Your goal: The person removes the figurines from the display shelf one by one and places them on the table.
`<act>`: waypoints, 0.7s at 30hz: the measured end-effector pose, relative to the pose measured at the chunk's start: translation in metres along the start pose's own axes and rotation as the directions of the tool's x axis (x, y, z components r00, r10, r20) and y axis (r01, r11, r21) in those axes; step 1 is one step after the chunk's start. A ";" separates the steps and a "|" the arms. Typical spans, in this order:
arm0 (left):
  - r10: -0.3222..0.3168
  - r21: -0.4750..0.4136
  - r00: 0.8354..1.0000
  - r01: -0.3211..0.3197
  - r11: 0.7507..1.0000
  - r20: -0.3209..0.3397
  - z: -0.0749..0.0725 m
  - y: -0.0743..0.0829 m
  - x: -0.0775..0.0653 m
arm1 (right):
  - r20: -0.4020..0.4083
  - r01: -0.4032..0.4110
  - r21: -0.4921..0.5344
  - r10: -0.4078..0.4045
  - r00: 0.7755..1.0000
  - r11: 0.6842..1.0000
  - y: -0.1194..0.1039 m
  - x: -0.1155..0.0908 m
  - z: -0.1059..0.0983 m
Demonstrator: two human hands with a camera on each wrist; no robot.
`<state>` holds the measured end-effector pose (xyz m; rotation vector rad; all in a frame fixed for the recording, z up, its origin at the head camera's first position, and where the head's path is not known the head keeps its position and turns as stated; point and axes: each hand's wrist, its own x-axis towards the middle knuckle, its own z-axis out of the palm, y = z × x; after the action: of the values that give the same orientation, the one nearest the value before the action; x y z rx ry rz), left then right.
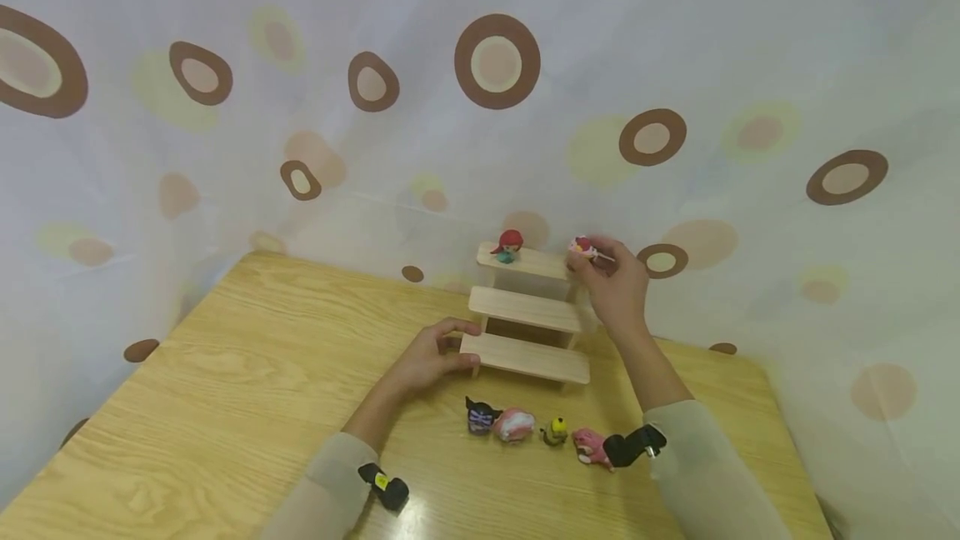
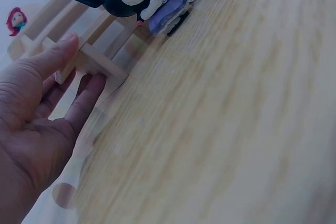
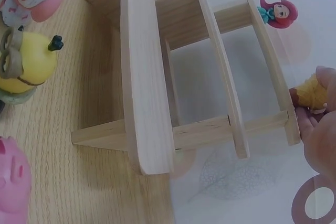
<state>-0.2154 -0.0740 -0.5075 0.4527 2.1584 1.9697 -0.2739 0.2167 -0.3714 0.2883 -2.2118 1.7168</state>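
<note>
A three-tier wooden display shelf [image 1: 525,357] stands on the table. At its left end, my left hand [image 1: 429,358] grips the lowest tier, thumb and fingers around the edge; the left wrist view shows the thumb [image 2: 63,51] on the board. My right hand [image 1: 621,286] pinches a small figurine [image 1: 581,248] at the right end of the top tier. Its head side looks pink and white in the head view, while a yellow part [image 3: 313,94] shows in the right wrist view. On the top tier's left end sits a red-haired mermaid figurine [image 1: 508,245].
Several figurines lie in front of the shelf: a black-hooded one in purple [image 1: 481,417], a pink and white one [image 1: 514,425], a yellow one with goggles [image 3: 31,59] and a pink one [image 1: 592,447]. A patterned curtain [image 1: 420,140] hangs right behind the table [image 1: 247,373].
</note>
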 end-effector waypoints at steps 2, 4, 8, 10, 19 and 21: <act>-0.003 -0.002 1.000 0.003 1.000 0.004 -0.001 0.000 0.000 | 0.000 -0.022 -0.002 0.022 1.000 1.000 -0.003 -0.001 -0.001; -0.002 -0.007 1.000 0.002 1.000 0.009 -0.001 0.000 0.000 | -0.006 -0.031 -0.023 0.031 0.999 0.999 -0.005 -0.002 -0.003; 0.007 -0.011 1.000 -0.007 1.000 0.019 0.000 0.001 0.002 | -0.012 -0.012 -0.052 0.011 1.000 0.999 -0.009 -0.005 -0.011; 0.006 -0.010 1.000 -0.006 1.000 0.024 0.002 0.002 0.003 | -0.008 -0.001 -0.064 0.000 1.000 0.998 -0.012 -0.009 -0.018; -0.004 0.018 1.000 0.004 1.000 0.020 0.002 0.004 0.003 | 0.012 0.023 -0.112 -0.022 1.000 0.993 -0.018 -0.029 -0.039; -0.002 0.021 1.000 0.002 1.000 0.007 0.001 0.003 0.001 | 0.033 0.021 -0.114 -0.017 0.999 0.993 -0.019 -0.033 -0.040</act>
<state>-0.2154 -0.0731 -0.5043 0.4606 2.1765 1.9427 -0.2313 0.2489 -0.3577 0.3104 -2.3125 1.5788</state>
